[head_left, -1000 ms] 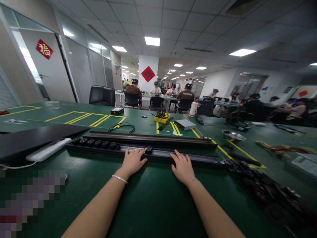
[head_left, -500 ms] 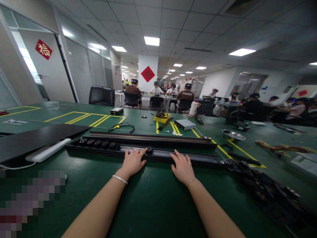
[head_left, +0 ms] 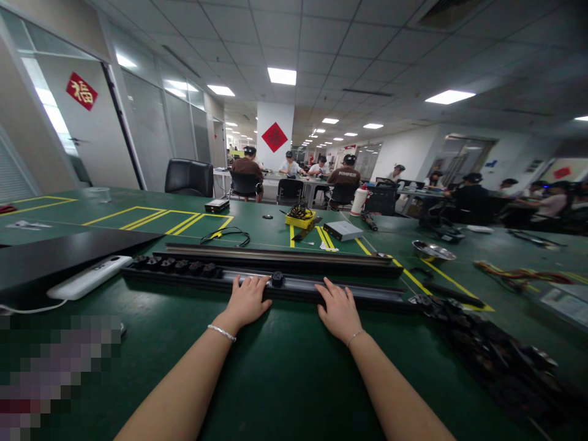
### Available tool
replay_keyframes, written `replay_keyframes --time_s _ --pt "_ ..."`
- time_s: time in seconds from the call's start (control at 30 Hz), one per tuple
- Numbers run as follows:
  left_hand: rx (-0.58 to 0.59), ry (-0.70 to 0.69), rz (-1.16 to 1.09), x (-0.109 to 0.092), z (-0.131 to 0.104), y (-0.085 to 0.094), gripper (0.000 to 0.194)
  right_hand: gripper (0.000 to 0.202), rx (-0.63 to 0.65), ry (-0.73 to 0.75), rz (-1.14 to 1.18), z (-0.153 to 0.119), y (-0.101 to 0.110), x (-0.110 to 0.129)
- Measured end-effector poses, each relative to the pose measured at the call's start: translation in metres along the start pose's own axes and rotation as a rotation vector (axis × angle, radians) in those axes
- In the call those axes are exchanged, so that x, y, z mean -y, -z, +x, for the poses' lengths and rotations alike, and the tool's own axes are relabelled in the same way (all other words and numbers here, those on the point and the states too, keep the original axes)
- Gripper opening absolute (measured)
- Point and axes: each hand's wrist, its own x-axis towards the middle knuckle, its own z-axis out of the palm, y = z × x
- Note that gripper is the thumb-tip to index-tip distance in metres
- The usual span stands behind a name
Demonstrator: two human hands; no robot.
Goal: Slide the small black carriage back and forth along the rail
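Left hand (head_left: 248,301): grip loose, thumb out to the side, fingertips over the near edge of a long, straight, black channel with a grey inner floor (head_left: 301,283). Right hand (head_left: 340,309): grip spread, fingers over the same edge further right. Can't tell how hard either one presses.

Channel lies crosswise on the green-topped bench (head_left: 275,380), in front of the person. Single small black block (head_left: 277,279) sits in it between the hands, just beside the left index fingertip; contact can't be told. Row of similar black blocks (head_left: 182,266) fills the channel's left end.

Second long black rail with a brownish strip along it (head_left: 275,254) lies just behind, roughly parallel. Left of the channel: white oblong power strip (head_left: 92,277), next to a flat black panel (head_left: 68,257). Right: heaped black parts (head_left: 496,349), near the channel's end, detail too dark to sort out.

Further back: thin black cable (head_left: 236,231), yellow box with black cords on top (head_left: 298,219), flat silver-grey box (head_left: 342,230), round shiny metal bowl (head_left: 433,250) toward the right. White bottle with red top (head_left: 359,202) stands near the far edge.
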Motion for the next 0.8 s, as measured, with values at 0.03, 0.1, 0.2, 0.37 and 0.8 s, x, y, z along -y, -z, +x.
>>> replay_keyframes --time_s 0.03,0.1,0.2,0.37,0.8 --pt "-0.002 0.000 -0.003 -0.0004 -0.0001 0.0008 0.056 0.049 -0.004 0.000 0.002 -0.0002 0.0004 0.0003" --pt "0.004 0.002 -0.003 -0.0012 -0.0003 0.0023 0.057 0.049 -0.007 0.002 0.004 -0.0005 0.0014 0.0007" --pt "0.027 0.013 0.002 -0.0024 -0.0005 0.0045 0.057 0.049 0.006 -0.003 0.001 -0.0007 0.0027 0.0013" --pt "0.049 0.018 0.003 -0.0038 -0.0003 0.0074 0.055 0.048 0.002 -0.005 0.002 -0.0006 0.0035 0.0018" --pt "0.039 0.009 0.005 -0.0036 0.0007 0.0069 0.054 0.049 0.001 -0.007 0.003 -0.0012 0.0041 0.0020"
